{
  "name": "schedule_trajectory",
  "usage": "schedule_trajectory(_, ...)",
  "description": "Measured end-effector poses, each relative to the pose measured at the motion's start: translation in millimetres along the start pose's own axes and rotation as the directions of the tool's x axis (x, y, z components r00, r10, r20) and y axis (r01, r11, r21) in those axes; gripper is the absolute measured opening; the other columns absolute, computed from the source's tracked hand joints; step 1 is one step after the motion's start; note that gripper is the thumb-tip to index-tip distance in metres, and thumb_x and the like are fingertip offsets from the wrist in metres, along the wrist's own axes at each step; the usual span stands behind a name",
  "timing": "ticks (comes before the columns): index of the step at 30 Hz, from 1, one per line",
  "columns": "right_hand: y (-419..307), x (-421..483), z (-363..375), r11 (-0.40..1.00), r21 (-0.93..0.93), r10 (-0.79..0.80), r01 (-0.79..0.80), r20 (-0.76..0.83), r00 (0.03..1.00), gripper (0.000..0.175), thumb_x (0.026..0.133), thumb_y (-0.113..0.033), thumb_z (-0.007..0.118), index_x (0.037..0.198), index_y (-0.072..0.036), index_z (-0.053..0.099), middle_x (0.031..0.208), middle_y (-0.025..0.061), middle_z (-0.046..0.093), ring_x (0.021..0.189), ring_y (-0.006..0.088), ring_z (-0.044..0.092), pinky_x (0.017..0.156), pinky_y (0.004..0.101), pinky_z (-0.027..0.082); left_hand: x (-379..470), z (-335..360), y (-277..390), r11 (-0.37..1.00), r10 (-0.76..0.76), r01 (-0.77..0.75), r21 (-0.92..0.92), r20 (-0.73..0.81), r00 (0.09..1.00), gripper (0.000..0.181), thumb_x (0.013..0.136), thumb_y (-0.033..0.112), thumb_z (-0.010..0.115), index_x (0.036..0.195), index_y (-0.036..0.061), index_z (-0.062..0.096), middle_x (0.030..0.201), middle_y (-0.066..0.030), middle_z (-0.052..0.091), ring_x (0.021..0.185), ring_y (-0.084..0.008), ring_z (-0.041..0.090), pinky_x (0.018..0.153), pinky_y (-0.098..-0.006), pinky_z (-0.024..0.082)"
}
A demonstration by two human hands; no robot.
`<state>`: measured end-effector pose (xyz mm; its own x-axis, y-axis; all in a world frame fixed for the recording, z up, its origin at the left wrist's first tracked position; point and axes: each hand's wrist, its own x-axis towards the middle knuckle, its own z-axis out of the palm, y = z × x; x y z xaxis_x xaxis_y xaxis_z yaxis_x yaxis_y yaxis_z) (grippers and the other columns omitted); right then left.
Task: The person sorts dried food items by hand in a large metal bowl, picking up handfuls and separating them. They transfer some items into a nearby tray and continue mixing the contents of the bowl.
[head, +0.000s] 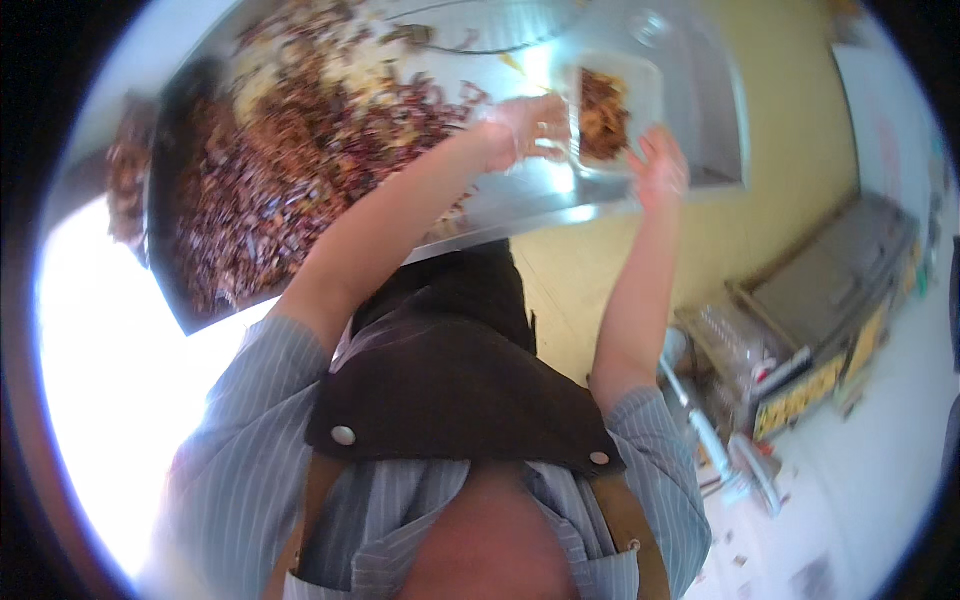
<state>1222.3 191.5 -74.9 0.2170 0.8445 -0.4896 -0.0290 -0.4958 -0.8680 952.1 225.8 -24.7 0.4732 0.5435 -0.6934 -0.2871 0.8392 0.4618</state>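
Observation:
A clear plastic tub [643, 90] stands on the metal worktable [510, 191], with a reddish-brown shredded mass [604, 116] along its left side. My left hand [531, 131] is just left of the tub, fingers apart and nothing seen in them. At the tub's near right corner is my right hand [660, 169], thumb and fingers spread; blur hides whether it touches the rim. Both hands seem to wear thin clear gloves. Left of my left hand spreads a large heap of reddish-brown cut pieces [300, 165], mixed with paler yellowish bits.
A dark cable or cord [480, 51] curves across the table's far side. Its raised metal rim [742, 120] bounds the right end. On the floor to the right lie a grey case [832, 262], a clear plastic bag [727, 345] and a pale-blue long-handled tool [709, 439].

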Motion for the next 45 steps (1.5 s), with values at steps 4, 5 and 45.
schedule_trajectory(4, -5.6, -28.0, 49.4, 0.946, 0.297, 0.142, -0.132, -0.012, 0.990, 0.048, 0.095, -0.022, 0.064, 0.134, -0.002, 0.047, 0.124, 0.0186, 0.061, 0.111, 0.0272, 0.061, 0.090, 0.0412, 0.051, -72.5, -110.2, -41.7, 0.996, -0.073, 0.060, -0.063, -0.224, 0.972, 0.043, 0.099, 0.028, 0.049, 0.130, -0.0024, 0.051, 0.133, -0.0166, 0.056, 0.121, -0.0310, 0.056, 0.096, -0.0445, 0.048)
schedule_trajectory(5, -1.5, -39.0, 68.3, 0.950, 0.280, 0.135, -0.137, 0.024, 0.990, 0.044, 0.094, -0.022, 0.066, 0.130, -0.002, 0.050, 0.117, 0.0167, 0.064, 0.105, 0.0259, 0.064, 0.087, 0.0402, 0.052, -92.7, -142.6, -57.4, 0.992, -0.085, 0.056, -0.116, -0.259, 0.962, 0.040, 0.099, 0.028, 0.052, 0.126, -0.0011, 0.055, 0.124, -0.0154, 0.059, 0.112, -0.0286, 0.059, 0.092, -0.0428, 0.050)
schedule_trajectory(45, -161.7, -181.9, 603.0, 0.850, -0.247, -0.227, 0.465, 0.625, 0.747, 0.044, 0.085, 0.001, 0.055, 0.128, 0.007, 0.055, 0.119, 0.0138, 0.065, 0.109, 0.0227, 0.062, 0.098, 0.0342, 0.048, -400.0, -483.8, -106.3, 0.803, 0.243, -0.492, -0.335, -0.570, 0.785, 0.041, 0.098, 0.030, 0.056, 0.127, 0.0015, 0.057, 0.113, -0.0109, 0.065, 0.096, -0.0200, 0.062, 0.084, -0.0339, 0.051)
